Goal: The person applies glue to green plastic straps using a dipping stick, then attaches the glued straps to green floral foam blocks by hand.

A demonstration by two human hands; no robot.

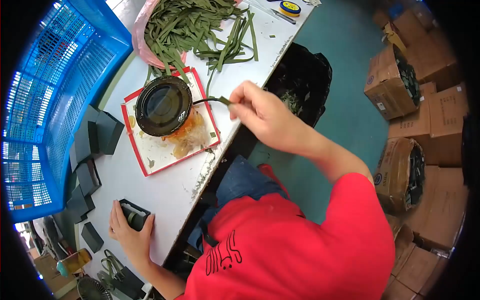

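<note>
right hand (260, 112) pinching green strip (224, 100); left hand (129, 235) on box (134, 214), possibly open

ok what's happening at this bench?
A person in a red shirt works at a white table. One hand pinches a green strip whose end dips toward a round black dish on a red-edged tray. The other hand rests on a small black box. More green strips lie piled farther along the table.

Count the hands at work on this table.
2. The right hand pinches a green strip in its fingers beside the black round dish. The left hand holds a small black box near the table's edge. No others show.
</note>
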